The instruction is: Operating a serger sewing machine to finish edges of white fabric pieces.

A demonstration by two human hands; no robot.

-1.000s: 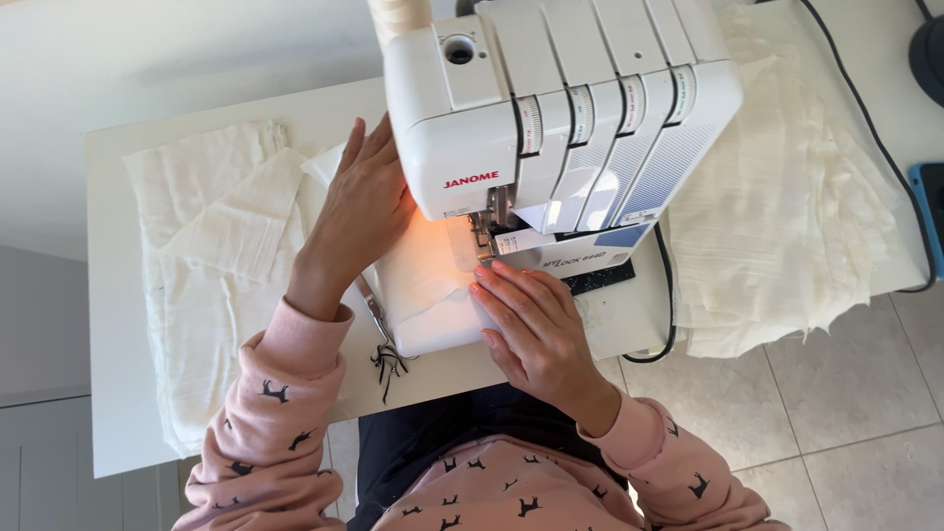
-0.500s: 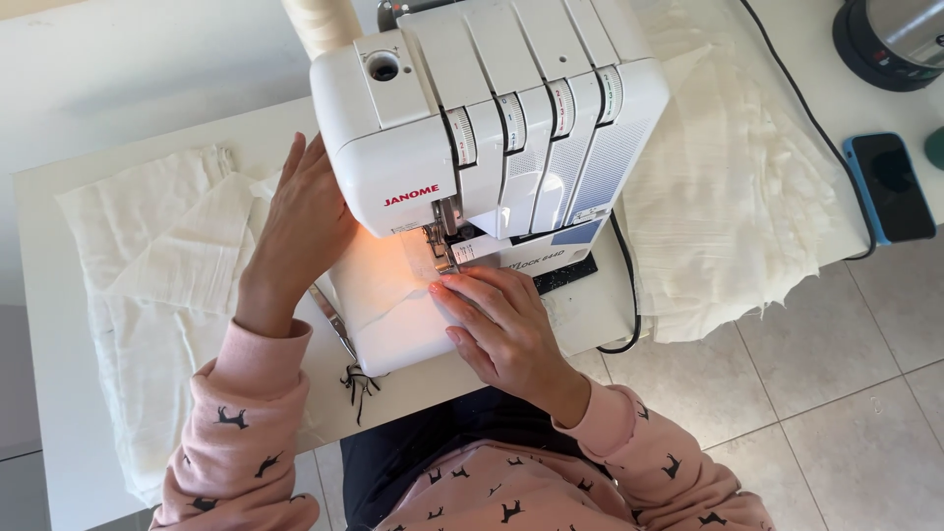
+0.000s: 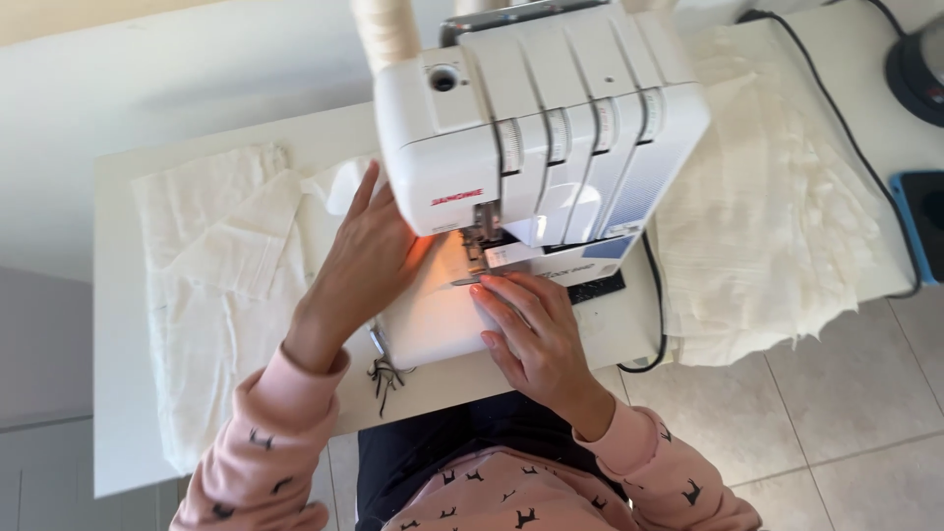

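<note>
Since half a second ago our view slid left, so the overlocker (image 3: 541,128) sits further right. We keep both hands flat, left hand (image 3: 369,261) and right hand (image 3: 531,329), fingers spread and gripping nothing, guiding the cream fabric (image 3: 438,315) evenly toward the presser foot (image 3: 484,244).

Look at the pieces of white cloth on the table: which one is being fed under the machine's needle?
The small lit piece under both hands, the left hand and right hand. The cloth at the left and the pile at the right lie untouched.

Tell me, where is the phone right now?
In the head view, the phone lies at the far right edge, beside the piled cloth, right of the machine.
</note>
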